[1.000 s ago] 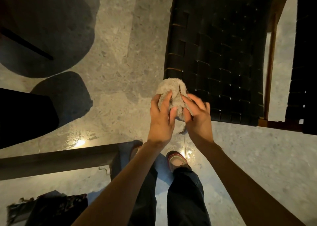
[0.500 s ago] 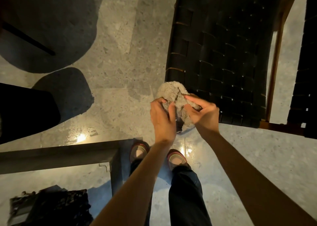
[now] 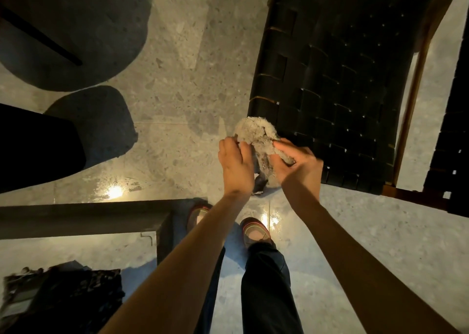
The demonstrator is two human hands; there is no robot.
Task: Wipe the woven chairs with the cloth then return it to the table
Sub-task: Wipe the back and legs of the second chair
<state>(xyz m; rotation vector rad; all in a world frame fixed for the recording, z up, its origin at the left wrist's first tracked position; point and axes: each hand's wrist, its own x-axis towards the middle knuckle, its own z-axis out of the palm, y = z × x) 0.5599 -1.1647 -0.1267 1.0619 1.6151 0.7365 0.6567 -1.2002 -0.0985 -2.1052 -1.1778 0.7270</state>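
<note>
The cloth (image 3: 256, 135) is a fuzzy grey-beige towel, bunched into a rounded wad with a soft dome on top and a looser tail hanging below, where a small dark corner dangles. It is held in the air above the floor, just in front of the near left corner of the woven chair (image 3: 342, 80), and I cannot tell whether it touches the seat. The left hand (image 3: 234, 165) grips the wad's left edge with curled fingers, its back to the camera. The right hand (image 3: 300, 167) is turned partly palm up and pinches a fold of the towel between thumb and fingers. A second ago both hands lay over the wad with fingers draped across its front. Since then the left fingers have slid back to the edge, the right hand has rolled over, and more of the towel shows between them. The floor (image 3: 190, 54) is polished grey speckled stone with lamp glare by the feet. At far left stand dark rounded grey seats (image 3: 71, 29), with a dark straight-edged beam (image 3: 76, 218) and a black bundle (image 3: 63, 298) lower down. The chair's seat is black strap weave in a brown wooden frame, and a second woven chair (image 3: 454, 130) stands at the right edge
</note>
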